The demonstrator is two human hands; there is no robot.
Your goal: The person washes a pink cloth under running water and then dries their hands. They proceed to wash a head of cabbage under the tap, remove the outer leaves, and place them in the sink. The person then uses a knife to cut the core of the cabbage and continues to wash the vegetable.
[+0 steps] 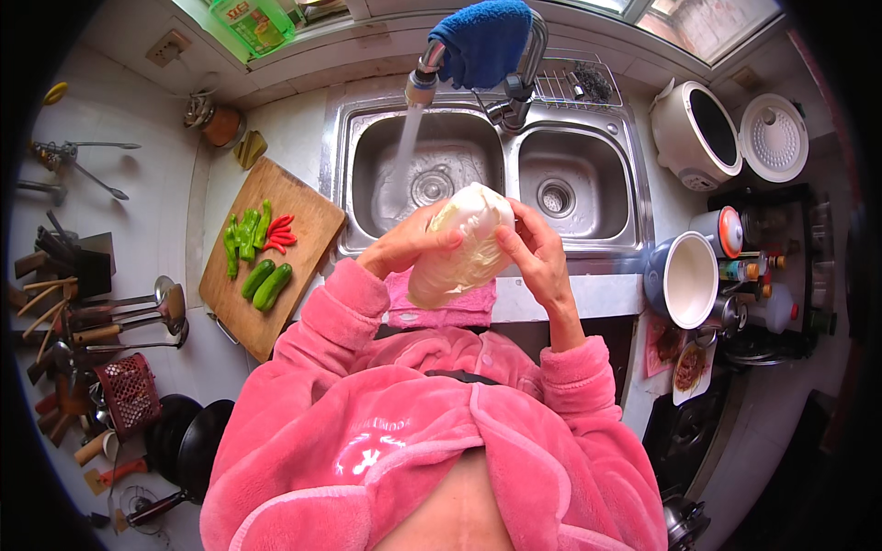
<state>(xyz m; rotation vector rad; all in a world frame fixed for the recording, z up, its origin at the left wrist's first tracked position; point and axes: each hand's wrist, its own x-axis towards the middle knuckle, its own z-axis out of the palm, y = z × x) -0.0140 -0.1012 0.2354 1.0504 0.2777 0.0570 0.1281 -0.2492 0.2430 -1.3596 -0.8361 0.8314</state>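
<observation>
A pale napa cabbage (463, 244) is held between my two hands, over the front rim of the double steel sink (513, 255). My left hand (413, 241) grips its left side, thumb across the leaves. On the other side my right hand (536, 249) has its thumb and fingers on the white stem end. Water (408, 144) runs from the faucet (421, 86) into the left basin (386, 206), behind the cabbage. A blue cloth (486, 45) drapes over the faucet's neck. Below the cabbage, a pink towel (441, 313) hangs at the counter edge.
Left of the sink, a wooden cutting board (310, 206) bears green peppers (248, 234), red chilies (280, 234) and two cucumbers (273, 286). To the right stand an open rice cooker (696, 134), a white-lined pot (691, 279) and a plate of food (691, 372). Ladles (169, 303) hang at far left.
</observation>
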